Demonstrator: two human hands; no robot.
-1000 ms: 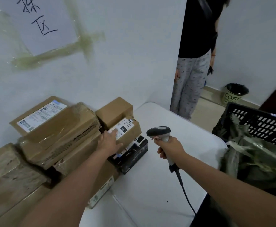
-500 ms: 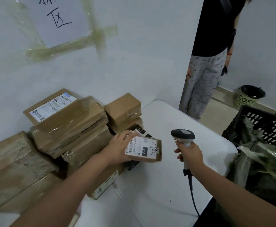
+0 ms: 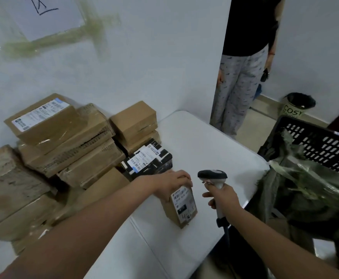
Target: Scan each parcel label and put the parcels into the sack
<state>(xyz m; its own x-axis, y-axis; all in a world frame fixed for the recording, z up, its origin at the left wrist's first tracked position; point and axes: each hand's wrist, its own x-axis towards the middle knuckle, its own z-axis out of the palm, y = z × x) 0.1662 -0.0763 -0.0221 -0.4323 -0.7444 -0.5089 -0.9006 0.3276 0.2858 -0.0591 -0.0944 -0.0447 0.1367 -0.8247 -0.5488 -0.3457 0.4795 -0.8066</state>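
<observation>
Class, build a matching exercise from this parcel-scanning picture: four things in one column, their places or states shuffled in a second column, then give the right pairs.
Things
1. small parcel
2. scanner
3. black box
4. sack

Places or states
A. gripped by the right hand
B. hanging open at the table's right edge
C. at the foot of the parcel stack, label up
D. standing on the table under the left hand

Pairs: 1-D, 2-A, 3-C, 4-B

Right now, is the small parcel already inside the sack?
No, the small parcel stands on the white table, held by the left hand, beside the sack.
</observation>
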